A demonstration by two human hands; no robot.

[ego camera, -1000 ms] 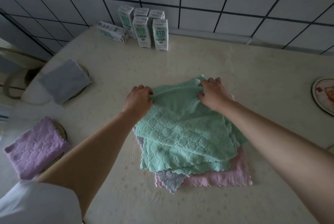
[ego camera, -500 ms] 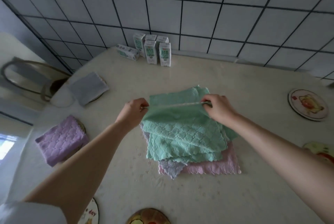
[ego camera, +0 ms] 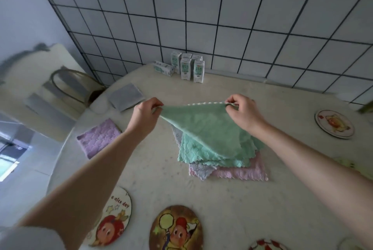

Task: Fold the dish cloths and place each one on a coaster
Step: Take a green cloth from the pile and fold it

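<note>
I have the left hand (ego camera: 145,117) and the right hand (ego camera: 243,113) each pinching a far corner of the green dish cloth (ego camera: 205,126), its far edge lifted taut above the counter (ego camera: 222,205), its near edge resting on the cloth pile (ego camera: 242,173) at the middle.

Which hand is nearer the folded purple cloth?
Left. The left hand pinches the green cloth just right of the purple cloth; the right hand pinches it farther right.

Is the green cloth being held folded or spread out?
Spread: the left hand and right hand pinch two corners of the green cloth, its edge stretched between them, the rest draping onto the pile.
</note>
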